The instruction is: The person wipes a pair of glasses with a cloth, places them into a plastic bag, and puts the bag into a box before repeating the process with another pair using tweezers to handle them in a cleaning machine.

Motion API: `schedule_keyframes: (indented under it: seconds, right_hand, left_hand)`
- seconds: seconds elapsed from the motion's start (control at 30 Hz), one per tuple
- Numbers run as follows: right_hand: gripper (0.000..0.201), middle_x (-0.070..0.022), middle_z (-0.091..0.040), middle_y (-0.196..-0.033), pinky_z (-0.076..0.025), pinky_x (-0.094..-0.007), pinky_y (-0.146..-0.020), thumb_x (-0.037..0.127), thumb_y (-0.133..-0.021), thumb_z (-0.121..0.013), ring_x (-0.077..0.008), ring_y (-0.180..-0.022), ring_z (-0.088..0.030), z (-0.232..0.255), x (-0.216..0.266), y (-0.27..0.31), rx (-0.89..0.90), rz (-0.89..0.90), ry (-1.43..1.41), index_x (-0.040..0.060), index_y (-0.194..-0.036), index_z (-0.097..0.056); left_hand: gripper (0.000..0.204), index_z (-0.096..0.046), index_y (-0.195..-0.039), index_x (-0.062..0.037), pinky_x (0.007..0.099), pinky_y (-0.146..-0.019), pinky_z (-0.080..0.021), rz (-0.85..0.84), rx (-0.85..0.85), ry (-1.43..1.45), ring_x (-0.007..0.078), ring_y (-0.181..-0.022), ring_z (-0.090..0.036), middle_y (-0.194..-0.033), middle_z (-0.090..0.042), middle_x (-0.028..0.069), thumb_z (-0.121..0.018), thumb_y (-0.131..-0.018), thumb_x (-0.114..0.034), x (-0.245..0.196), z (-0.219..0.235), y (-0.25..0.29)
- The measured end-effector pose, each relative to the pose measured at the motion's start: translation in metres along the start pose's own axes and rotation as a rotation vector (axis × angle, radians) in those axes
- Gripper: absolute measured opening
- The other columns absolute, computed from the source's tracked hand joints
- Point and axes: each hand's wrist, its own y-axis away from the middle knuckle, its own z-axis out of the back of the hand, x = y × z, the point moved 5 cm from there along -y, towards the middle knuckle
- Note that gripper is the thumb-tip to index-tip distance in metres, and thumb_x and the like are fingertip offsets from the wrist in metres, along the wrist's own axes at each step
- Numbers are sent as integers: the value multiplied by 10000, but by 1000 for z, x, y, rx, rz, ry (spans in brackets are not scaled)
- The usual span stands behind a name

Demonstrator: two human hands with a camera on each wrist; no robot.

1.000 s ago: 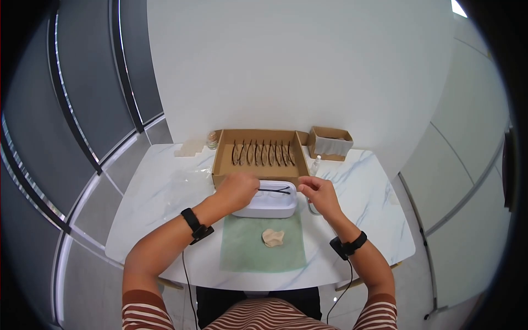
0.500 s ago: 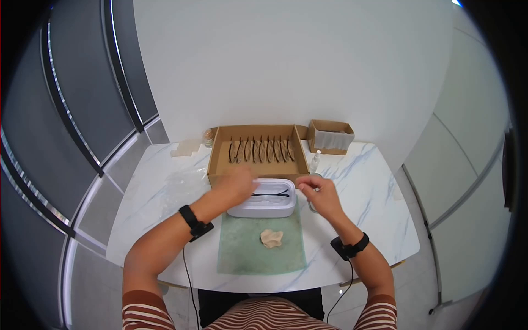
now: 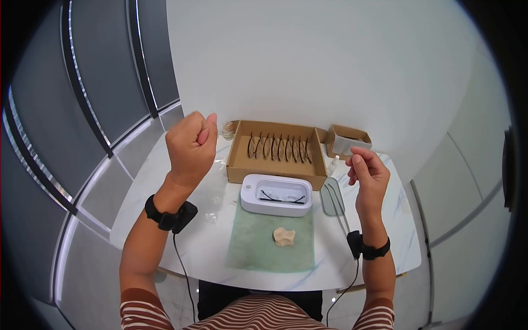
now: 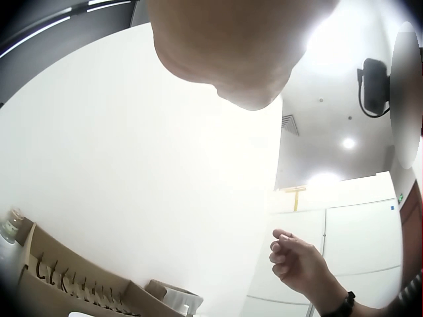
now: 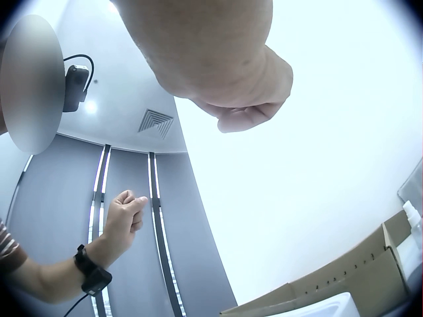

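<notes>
My left hand [image 3: 191,144] is raised in a fist above the left side of the table, with nothing seen in it. On the right, my right hand [image 3: 369,171] is lifted too, its fingers loosely bent and nothing between them. Between and below them stands a white oblong cleaner tub [image 3: 256,204], apart from both hands. Black-framed glasses [image 3: 281,202] lie in its basin. A beige crumpled cloth [image 3: 284,236] rests in front of it on a green mat [image 3: 253,256].
Behind the tub, a cardboard tray [image 3: 278,170] holds a row of several dark-framed glasses. A spray bottle [image 3: 333,165], a small cardboard box [image 3: 335,135] and a grey-rimmed lid [image 3: 332,206] with thin rods over it are on the right. A jar [image 3: 228,131] stands back left.
Both hands have left the tub's ends: the left rose up and leftward, the right up and rightward. The glasses now lie in the basin with the left hand away from them.
</notes>
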Motion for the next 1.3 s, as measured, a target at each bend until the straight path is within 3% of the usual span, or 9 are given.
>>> schedule_keyframes:
  seconds: [0.23, 0.43, 0.67, 0.77, 0.83, 0.9, 1.0, 1.07, 1.3]
  right_hand:
    - [185, -50, -680, -811, -415, -205, -518, 120, -980, -665, -61, -614, -543, 11, -15, 15, 4, -66, 103, -12, -1099, -717]
    - [174, -40, -678, -795, -410, -196, -506, 123, -983, -664, -53, -595, -541, 34, -32, 35, -4, -128, 167, 0, -1090, -723]
    - [170, -22, -673, -778, -426, -200, -518, 117, -971, -668, -51, -615, -553, 61, -50, 47, 1, -248, 253, 8, -1087, -728]
    - [170, -23, -675, -773, -430, -196, -517, 116, -970, -663, -50, -610, -554, 65, -54, 53, 11, -265, 284, 8, -1082, -729]
    - [174, -23, -687, -775, -435, -188, -516, 125, -974, -653, -44, -607, -557, 64, -57, 57, 15, -291, 291, 9, -1076, -732]
    - [174, -21, -693, -785, -437, -188, -518, 128, -973, -653, -42, -609, -557, 54, -63, 61, 63, -313, 299, 13, -1077, -733]
    - [180, -37, -731, -840, -498, -255, -604, 100, -951, -664, -85, -677, -611, 31, -74, 71, 226, -359, 357, 20, -1095, -736]
    - [204, -67, -745, -915, -521, -298, -622, 95, -925, -686, -138, -659, -635, 11, -79, 74, 382, -169, 495, 37, -1115, -731]
    - [243, -95, -721, -1025, -537, -339, -633, 100, -883, -709, -229, -649, -656, -25, -81, 82, 502, -33, 663, 80, -1124, -728]
  left_hand:
    - [523, -335, -594, -55, 346, -441, -242, 77, 118, 78, 199, -457, -256, -514, -308, 68, -760, -899, -64, 15, -5, 33]
    - [464, -358, -591, -31, 355, -441, -259, 200, 241, 174, 189, -448, -285, -505, -337, 78, -656, -946, -61, 22, -9, 73]
    - [426, -379, -628, -4, 352, -467, -266, 357, 196, 344, 156, -492, -303, -542, -360, 78, -595, -985, -92, 31, -22, 109]
    - [91, -566, -878, -5, 368, -570, -431, 366, 473, 362, 255, -596, -531, -745, -588, 124, -594, -928, -75, 29, -38, 123]
    - [122, -603, -1010, -13, 383, -627, -493, 434, 600, 349, 299, -672, -622, -857, -664, 147, -590, -899, -60, 28, -47, 132]
    - [422, -535, -1259, -49, 452, -805, -539, 362, 833, 229, 387, -949, -680, -1126, -686, 185, -549, -837, -33, 30, -59, 149]
    - [547, -501, -1313, -61, 488, -787, -528, 314, 937, 132, 411, -868, -662, -1213, -669, 175, -523, -769, -12, 36, -65, 166]
    - [543, -503, -1311, -59, 502, -800, -524, 324, 965, 122, 427, -915, -656, -1216, -666, 178, -515, -769, -15, 36, -66, 171]
    - [517, -521, -1299, -39, 515, -836, -524, 303, 1069, 38, 427, -993, -659, -1227, -665, 196, -524, -783, -39, 33, -67, 171]
